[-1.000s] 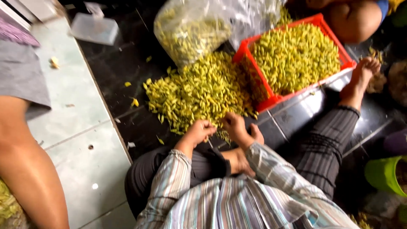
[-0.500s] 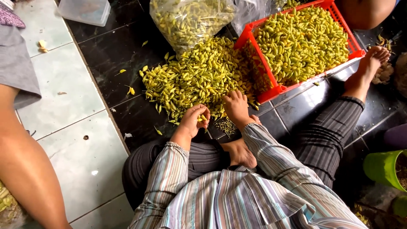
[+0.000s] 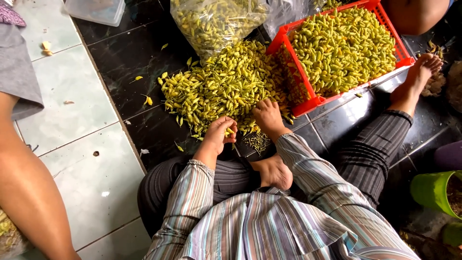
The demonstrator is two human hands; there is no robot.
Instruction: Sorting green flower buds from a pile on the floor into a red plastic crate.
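A heap of small yellow-green flower buds (image 3: 219, 91) lies on the dark tiled floor in front of me. My left hand (image 3: 220, 136) is curled at the heap's near edge, fingers closed on a few buds. My right hand (image 3: 267, 118) rests palm down on the heap's near right side, fingers bent into the buds; whether it holds any is hidden. A small pile of thin stalks (image 3: 257, 142) lies on the floor between my hands. My striped sleeves and folded legs fill the bottom of the view.
A red plastic crate (image 3: 308, 103) full of buds stands right of the heap. A clear bag of buds (image 3: 216, 21) sits behind it. Another person's leg (image 3: 29, 192) is at the left, a clear tub (image 3: 96, 9) top left, a green bucket (image 3: 430, 190) at the right.
Both my hands have stayed at the near edge of the heap, working the buds. The view has tilted so the heap and crate sit higher and closer.
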